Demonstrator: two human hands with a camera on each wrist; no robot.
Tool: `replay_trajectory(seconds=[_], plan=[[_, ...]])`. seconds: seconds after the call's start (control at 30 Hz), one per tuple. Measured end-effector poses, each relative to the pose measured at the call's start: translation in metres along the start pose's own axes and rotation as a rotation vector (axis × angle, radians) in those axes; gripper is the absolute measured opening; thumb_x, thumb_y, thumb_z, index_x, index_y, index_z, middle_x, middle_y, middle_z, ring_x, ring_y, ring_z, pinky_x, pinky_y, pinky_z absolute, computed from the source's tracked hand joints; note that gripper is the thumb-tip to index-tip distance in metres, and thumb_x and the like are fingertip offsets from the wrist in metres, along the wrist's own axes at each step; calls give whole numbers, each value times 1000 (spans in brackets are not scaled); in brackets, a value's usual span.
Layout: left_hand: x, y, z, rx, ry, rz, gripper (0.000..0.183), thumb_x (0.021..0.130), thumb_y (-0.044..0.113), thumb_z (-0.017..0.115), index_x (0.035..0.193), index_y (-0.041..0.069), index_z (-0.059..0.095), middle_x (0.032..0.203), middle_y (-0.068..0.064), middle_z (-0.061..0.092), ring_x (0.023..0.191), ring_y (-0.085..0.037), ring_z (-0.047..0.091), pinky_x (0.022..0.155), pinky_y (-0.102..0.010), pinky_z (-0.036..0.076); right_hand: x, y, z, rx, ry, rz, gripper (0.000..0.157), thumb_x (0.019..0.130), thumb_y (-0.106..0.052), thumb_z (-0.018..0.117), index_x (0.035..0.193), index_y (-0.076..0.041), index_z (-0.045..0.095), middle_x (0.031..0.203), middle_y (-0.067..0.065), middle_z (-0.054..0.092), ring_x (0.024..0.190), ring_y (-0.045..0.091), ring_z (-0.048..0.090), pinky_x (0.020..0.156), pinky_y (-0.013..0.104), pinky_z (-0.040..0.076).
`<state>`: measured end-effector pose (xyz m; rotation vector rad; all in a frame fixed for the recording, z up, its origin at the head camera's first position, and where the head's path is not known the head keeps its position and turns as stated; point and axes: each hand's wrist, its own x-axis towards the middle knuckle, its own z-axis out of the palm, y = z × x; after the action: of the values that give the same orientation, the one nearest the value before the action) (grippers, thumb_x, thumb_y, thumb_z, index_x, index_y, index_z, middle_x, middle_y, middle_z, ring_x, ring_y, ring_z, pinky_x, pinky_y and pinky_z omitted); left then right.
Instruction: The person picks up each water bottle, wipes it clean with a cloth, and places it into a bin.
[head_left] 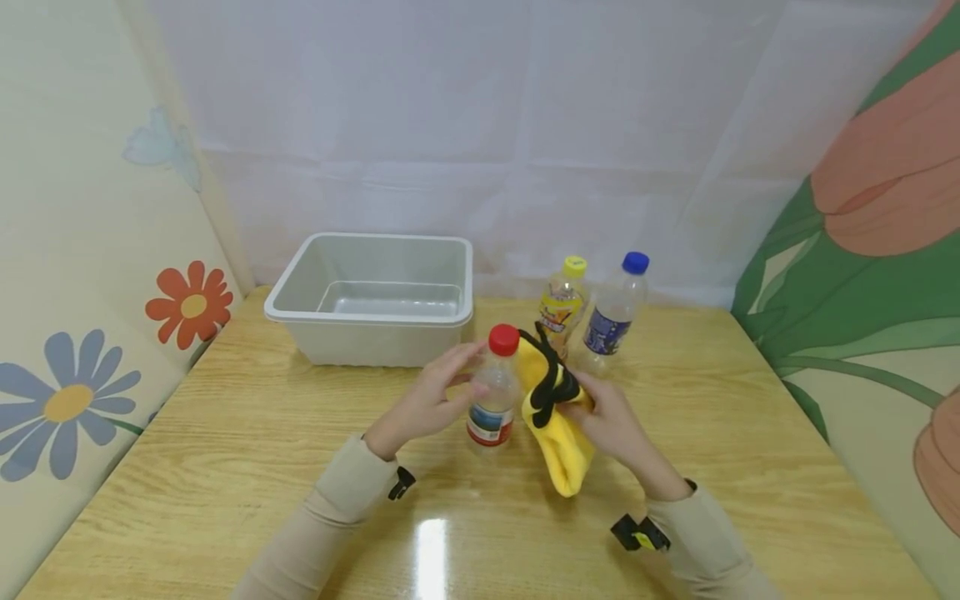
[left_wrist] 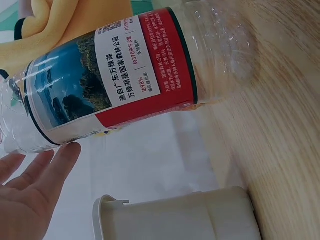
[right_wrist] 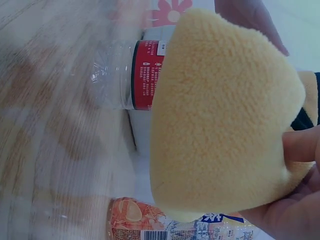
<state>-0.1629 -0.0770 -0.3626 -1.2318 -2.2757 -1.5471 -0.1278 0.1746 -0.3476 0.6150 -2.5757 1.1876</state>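
A clear plastic bottle with a red cap [head_left: 503, 340] and a red-and-blue label [left_wrist: 145, 65] stands upright on the table. My left hand [head_left: 438, 396] is at its side, fingers fairly straight, with fingertips [left_wrist: 70, 150] right at the bottle's upper part. The thumb overlaps the bottle in the head view. Just right of it, my right hand [head_left: 611, 417] pinches a yellow fleece cloth [head_left: 566, 454] with black trim, bunched up and hanging downward. In the right wrist view the soft cloth [right_wrist: 220, 110] hides part of the bottle.
A grey plastic bin [head_left: 375, 342] stands at the back left. Behind the cloth are a yellow-capped bottle [head_left: 562, 300] and a blue-capped bottle [head_left: 618, 304]. A white sheet [head_left: 480, 125] hangs along the wooden table's [head_left: 225, 467] back edge.
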Motion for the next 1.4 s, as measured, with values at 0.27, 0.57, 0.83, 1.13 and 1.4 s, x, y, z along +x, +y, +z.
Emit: replay_trajectory(seconds=[0.27, 0.57, 0.83, 1.13, 1.4], plan=[[0, 2, 3, 97, 47, -11, 55, 85, 9, 64, 133, -2, 38, 123, -17, 47, 108, -27, 51, 87, -31, 51, 2, -3, -1, 8, 0, -20, 40, 73, 11, 64, 113, 7, 58, 102, 22, 63, 91, 35, 60, 81, 50, 50], [-1, 2, 0, 129, 57, 9, 58, 85, 8, 63, 134, -3, 36, 121, -18, 48, 107, -28, 52, 87, -33, 51, 8, -9, -5, 17, 10, -55, 40, 74, 12, 62, 114, 6, 58, 105, 22, 63, 93, 35, 59, 82, 50, 49], [-2, 4, 0, 87, 70, -33, 56, 85, 8, 63, 133, -3, 35, 126, -20, 47, 109, -30, 52, 86, -36, 51, 12, -13, -9, -11, 22, -48, 44, 74, 11, 63, 117, 6, 57, 102, 22, 63, 87, 32, 61, 76, 45, 52], [-1, 3, 1, 80, 64, -15, 55, 85, 6, 63, 130, -7, 35, 125, -21, 48, 109, -31, 52, 86, -37, 51, 16, -17, -15, 40, 28, -64, 47, 76, 10, 64, 121, 5, 54, 105, 24, 62, 87, 31, 61, 75, 41, 53], [0, 2, 3, 76, 58, -22, 53, 86, 6, 61, 131, -7, 35, 126, -22, 47, 109, -32, 52, 87, -34, 51, 17, -19, -16, 18, 23, -56, 43, 76, 9, 64, 118, 4, 56, 102, 22, 63, 86, 31, 61, 76, 44, 52]])
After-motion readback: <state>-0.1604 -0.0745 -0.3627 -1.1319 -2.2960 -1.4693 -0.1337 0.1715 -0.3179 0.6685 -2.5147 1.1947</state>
